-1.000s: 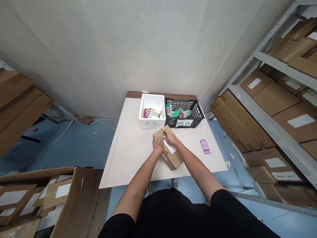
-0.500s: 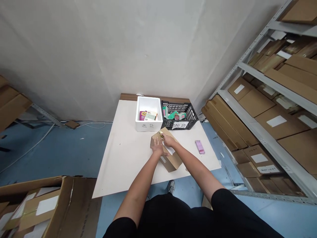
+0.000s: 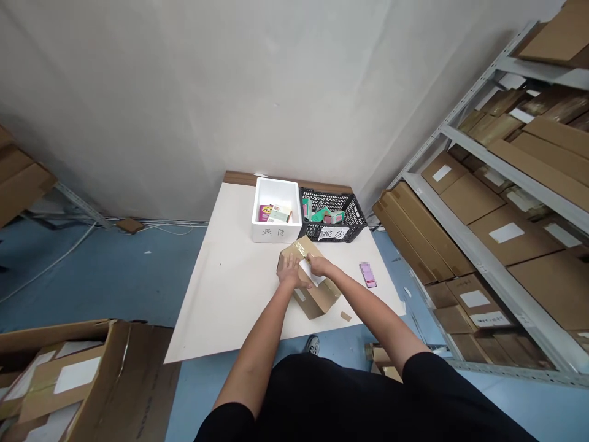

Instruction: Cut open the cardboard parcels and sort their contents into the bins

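A brown cardboard box [image 3: 317, 302] lies at an angle on the white table, with a white label [image 3: 311, 274] and shiny tape [image 3: 301, 248] on its top. My left hand [image 3: 289, 272] rests flat on the box's left side, fingers spread. Over the label's far right edge, my right hand [image 3: 318, 265] is closed, its fingers curled down against the box top. Whatever sits in those fingers is too small to make out.
Behind the box stand a white foam bin [image 3: 276, 232] and a black crate [image 3: 358, 215], both holding small packages. A purple blurred item [image 3: 367, 274] and a cardboard scrap [image 3: 345, 316] lie on the right. Shelving [image 3: 473, 242] with cartons flanks the table; a large carton [image 3: 133, 380] is at lower left.
My right hand has moved a little toward me along the box top, uncovering the tape at the far end. The left hand stays pressed on the box. The view has shifted slightly.
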### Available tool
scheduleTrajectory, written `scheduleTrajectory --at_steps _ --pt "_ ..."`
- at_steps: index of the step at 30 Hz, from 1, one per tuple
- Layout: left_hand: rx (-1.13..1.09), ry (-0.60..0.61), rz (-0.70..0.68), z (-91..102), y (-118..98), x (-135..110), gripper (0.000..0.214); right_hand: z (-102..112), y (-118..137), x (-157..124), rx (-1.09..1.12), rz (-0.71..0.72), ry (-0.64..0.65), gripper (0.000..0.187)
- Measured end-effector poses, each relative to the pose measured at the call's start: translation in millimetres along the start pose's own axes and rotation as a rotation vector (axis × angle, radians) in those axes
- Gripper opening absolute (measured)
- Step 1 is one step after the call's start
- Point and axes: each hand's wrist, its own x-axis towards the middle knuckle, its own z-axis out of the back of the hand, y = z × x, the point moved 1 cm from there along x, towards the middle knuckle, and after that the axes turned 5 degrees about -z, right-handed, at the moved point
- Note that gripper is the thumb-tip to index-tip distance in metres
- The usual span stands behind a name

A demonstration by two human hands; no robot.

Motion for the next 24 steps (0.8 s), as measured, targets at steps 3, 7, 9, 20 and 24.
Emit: scheduleTrajectory --at_steps 3,7,9,20,24 --pt "0.011 0.001 0.007 -1.9 3 1 0.148 -3 -10 -21 -0.01 -0.035 0.076 0.074" --pt "0.003 -0.024 -0.007 -5.7 6 5 0.147 -18 -29 -60 0.01 -0.093 0.16 0.063" --pt "0.008 -0.024 -0.008 -7.2 7 7 0.148 -28 -41 -84 0.03 -0.118 0.195 0.056" --pt "0.079 -0.048 -0.018 -5.2 8 4 0.138 -88 -118 -181 0.161 -0.204 0.116 0.048" --pt "0.083 -0.112 0.0 -7.2 4 -2 0.135 -117 -139 -173 0.495 -0.351 -0.231 0.066"
